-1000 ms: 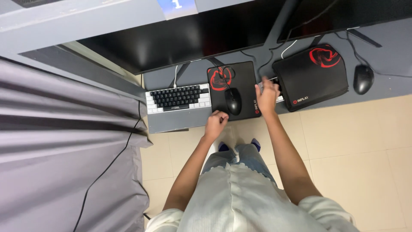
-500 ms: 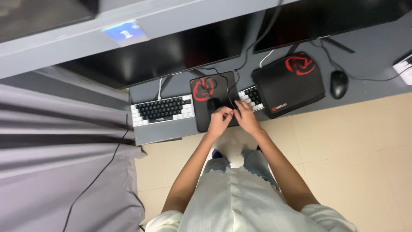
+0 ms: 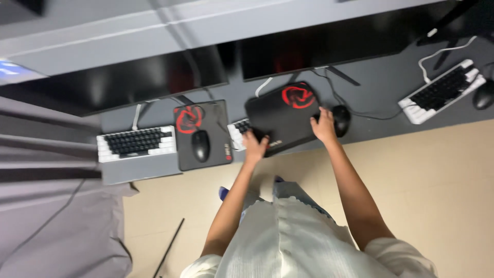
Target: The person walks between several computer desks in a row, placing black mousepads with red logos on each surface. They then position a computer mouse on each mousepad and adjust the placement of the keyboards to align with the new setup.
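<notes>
Left hand (image 3: 254,145) sits on the lower left edge of the black mouse pad (image 3: 283,116), fingers spread flat on it, grip apart, nothing clamped. Right hand (image 3: 325,125) rests at the pad's right edge, fingers curled against it, touching or just beside a black mouse (image 3: 341,119); blur hides whether this grip pinches the pad, cannot tell. Pad lies in the frame centre on the grey counter (image 3: 381,92), tilted, overlapping a white keyboard with black keys (image 3: 237,129) peeking out at its left. Pad is a flat matte rectangle, rounded corners, with a red round emblem (image 3: 297,96) near its upper edge. Left of centre: a second black pad (image 3: 203,135), same red emblem, glossy oval mouse (image 3: 200,144) on it; beside it another white-and-black keyboard (image 3: 136,143). Upper right: third keyboard (image 3: 441,90), angled. Dark glossy monitors (image 3: 154,77) above. Beige floor (image 3: 437,180) below.
</notes>
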